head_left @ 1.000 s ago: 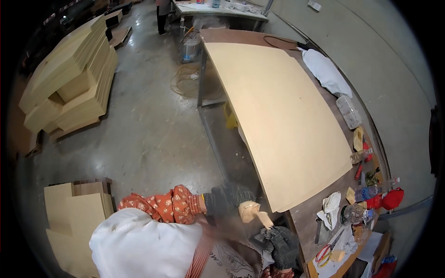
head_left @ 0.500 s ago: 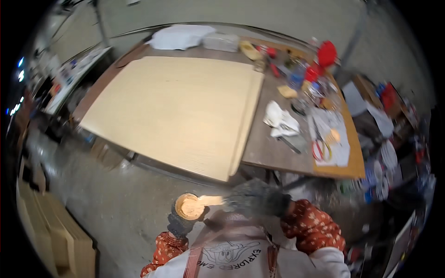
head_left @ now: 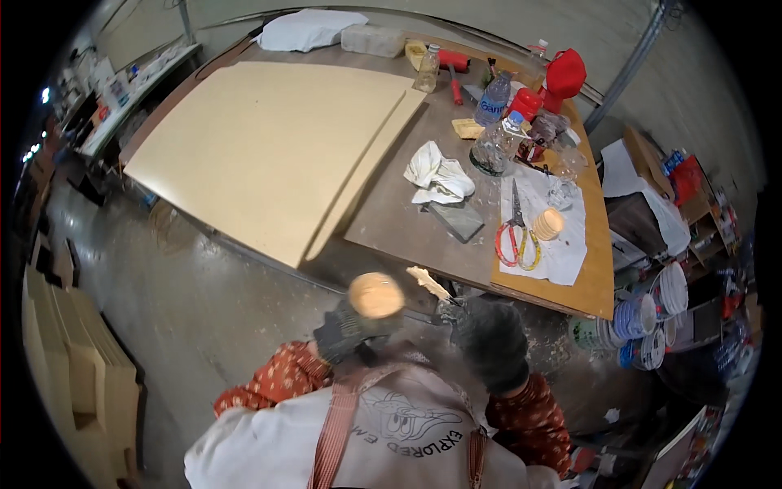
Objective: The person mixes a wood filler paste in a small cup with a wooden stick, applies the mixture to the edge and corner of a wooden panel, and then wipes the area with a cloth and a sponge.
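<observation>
My left hand (head_left: 345,330), in a dark grey glove, is closed around a small round cup (head_left: 376,295) with a tan, putty-like face turned toward me; motion blur smears its detail. My right hand (head_left: 491,342), gloved alike, grips a thin flat spatula (head_left: 429,284) whose blade is coated with tan paste. The spatula points up and left, apart from the cup. Both hands are in front of my apron, short of the table's near edge. The spatula's handle is hidden in the right glove.
On the table (head_left: 391,220) lie large cream panels (head_left: 269,155), a white cloth (head_left: 440,173), a grey block (head_left: 456,220), scissors (head_left: 517,228), stacked tan cups (head_left: 548,224) and plastic bottles (head_left: 494,147). Buckets (head_left: 635,318) stand on the right; more panels (head_left: 81,375) lean at lower left.
The spatula has come out of the cup and now stands apart to its right, tip raised. The left hand has turned the cup. My view has swung, shifting the table left.
</observation>
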The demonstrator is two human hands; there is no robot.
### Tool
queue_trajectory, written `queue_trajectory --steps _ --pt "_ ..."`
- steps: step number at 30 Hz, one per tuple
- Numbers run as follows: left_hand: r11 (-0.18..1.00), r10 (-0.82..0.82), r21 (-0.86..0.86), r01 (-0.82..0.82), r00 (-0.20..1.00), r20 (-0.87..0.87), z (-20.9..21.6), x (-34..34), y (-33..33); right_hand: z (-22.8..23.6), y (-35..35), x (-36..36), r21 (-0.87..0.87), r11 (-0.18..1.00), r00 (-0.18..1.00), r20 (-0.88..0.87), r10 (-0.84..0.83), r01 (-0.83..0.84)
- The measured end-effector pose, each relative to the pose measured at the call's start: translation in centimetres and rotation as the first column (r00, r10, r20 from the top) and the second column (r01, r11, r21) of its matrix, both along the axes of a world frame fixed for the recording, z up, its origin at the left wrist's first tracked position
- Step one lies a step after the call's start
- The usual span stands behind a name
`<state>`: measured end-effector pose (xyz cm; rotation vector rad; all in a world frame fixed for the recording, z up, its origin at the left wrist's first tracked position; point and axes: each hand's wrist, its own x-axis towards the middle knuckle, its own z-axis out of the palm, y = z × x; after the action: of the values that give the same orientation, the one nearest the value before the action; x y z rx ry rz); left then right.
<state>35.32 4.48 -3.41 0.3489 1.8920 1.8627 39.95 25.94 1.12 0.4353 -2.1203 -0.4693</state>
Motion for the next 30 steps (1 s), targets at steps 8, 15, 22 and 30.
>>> queue_trajectory --steps 8,15,22,30 --pt "0.957 -0.211 0.094 0.274 0.881 -0.424 3.9 -0.3 12.6 2.6 11.1 4.6 0.272 0.962 0.964 0.255 -0.073 0.0" --pt "0.981 -0.102 0.149 0.125 0.982 -0.156 0.5 -1.4 16.4 3.0 17.6 5.5 -0.266 0.963 0.924 0.359 0.134 -0.036" --pt "0.977 -0.208 -0.056 0.203 0.885 -0.417 0.4 -5.5 18.2 1.4 19.7 0.8 -0.628 0.776 0.727 0.505 0.465 -0.06" --pt "0.961 -0.17 0.081 0.264 0.798 -0.578 0.5 -11.5 19.0 6.2 20.2 -6.7 -0.455 0.875 0.647 0.618 0.446 -0.168"
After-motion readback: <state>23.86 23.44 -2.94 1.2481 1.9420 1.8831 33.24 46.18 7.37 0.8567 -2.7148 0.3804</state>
